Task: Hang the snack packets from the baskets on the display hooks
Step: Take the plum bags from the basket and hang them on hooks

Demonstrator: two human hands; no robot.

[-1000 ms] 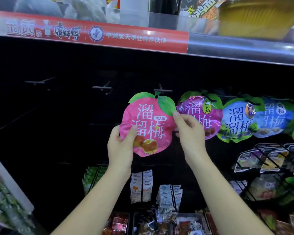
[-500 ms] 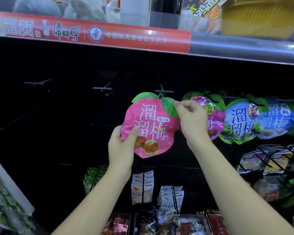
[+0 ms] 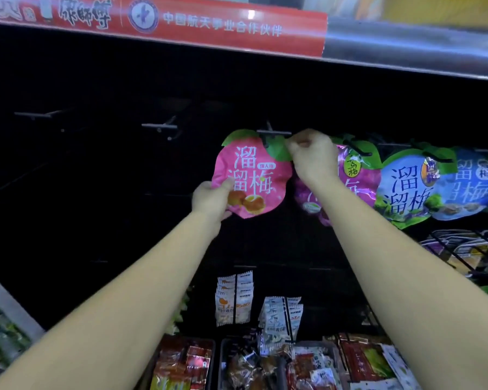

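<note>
Head view: fingers of left hand (image 3: 211, 199) and right hand (image 3: 313, 160) pinch pink packet (image 3: 251, 175) at hook (image 3: 273, 133), purple packet (image 3: 357, 178) beside.

The pink peach-shaped plastic snack packet (image 3: 251, 178) has a glossy film face, slightly crinkled. Right of it, the purple film packet (image 3: 359, 190) and the blue film packet (image 3: 406, 190) shine with creased highlights. Above it, the thin dark metal display hook (image 3: 273, 133) looks smooth and dull. High above it, the red printed shelf strip (image 3: 223, 23) is glossy, and the grey metal shelf edge (image 3: 406, 45) gleams.
</note>
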